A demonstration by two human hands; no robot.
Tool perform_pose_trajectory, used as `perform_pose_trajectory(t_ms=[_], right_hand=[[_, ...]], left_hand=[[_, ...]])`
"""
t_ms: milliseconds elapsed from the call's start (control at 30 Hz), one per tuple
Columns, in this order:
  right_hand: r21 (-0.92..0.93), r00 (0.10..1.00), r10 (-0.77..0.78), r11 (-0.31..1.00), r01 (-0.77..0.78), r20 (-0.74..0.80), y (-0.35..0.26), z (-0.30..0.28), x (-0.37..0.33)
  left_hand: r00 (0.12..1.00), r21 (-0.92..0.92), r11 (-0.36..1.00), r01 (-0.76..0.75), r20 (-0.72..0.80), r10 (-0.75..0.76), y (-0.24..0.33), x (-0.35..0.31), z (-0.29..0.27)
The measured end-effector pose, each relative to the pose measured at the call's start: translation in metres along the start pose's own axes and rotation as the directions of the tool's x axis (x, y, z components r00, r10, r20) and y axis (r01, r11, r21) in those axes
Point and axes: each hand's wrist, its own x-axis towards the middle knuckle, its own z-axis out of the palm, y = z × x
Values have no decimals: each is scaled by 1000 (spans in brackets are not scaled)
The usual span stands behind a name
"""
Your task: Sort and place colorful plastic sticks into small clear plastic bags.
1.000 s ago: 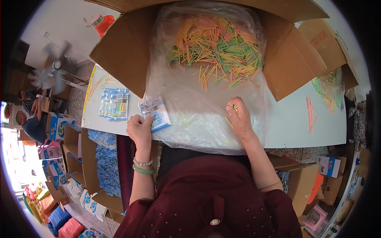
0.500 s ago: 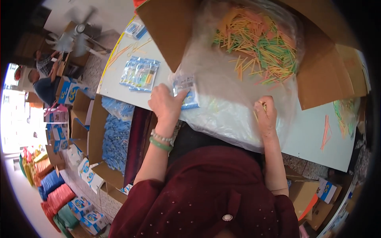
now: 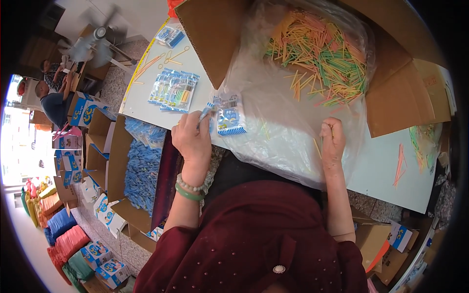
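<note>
My left hand [image 3: 192,138] is closed, pinching the edge of a small blue-and-clear plastic packet [image 3: 205,110] between thumb and fingers. Beside it on the plastic sheeting lies another blue-edged packet [image 3: 230,118]. My right hand [image 3: 333,140] is a fist around thin yellowish sticks, whose ends show at its thumb and below it. Ahead of both hands, a large pile of thin pink, yellow and green sticks [image 3: 322,58] lies on a clear plastic liner [image 3: 288,151] spilling from an open cardboard box [image 3: 395,93]. Left of the liner, filled packets [image 3: 174,91] overlap in a stack on the table.
The pale table [image 3: 391,190] also bears rubber bands [image 3: 178,56], loose pink sticks [image 3: 400,163] and a bag of sticks [image 3: 426,141]. At left, a carton holds many blue packets [image 3: 142,171]. A fan [image 3: 100,33] and two people at work are beyond.
My left hand has drawn back left and now pinches a packet lifted off the one beneath. My right hand stays nearly in place, still closed around the sticks.
</note>
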Motion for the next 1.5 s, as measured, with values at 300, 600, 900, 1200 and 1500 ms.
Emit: perform_pose_trajectory(t_ms=[300,600,900,1200,1500], right_hand=[[191,937,120,963,-190,327,-82,45,-2],[64,908,142,981,-182,394,-78,20,-1],[248,838,201,897,-365,507,-50,25,2],[34,909,-30,999,18,415,-33,17,-10],[756,990,-77,653,-38,116,-98,31,20]], left_hand=[[666,-673,120,730,740,100,78,-6,26],[600,-631,444,637,766,228,76,2,39],[610,-612,533,583,764,210,82,-4,37],[708,-610,606,511,698,105,73,-11,33],[546,-541,451,710,827,134,95,-11,26]])
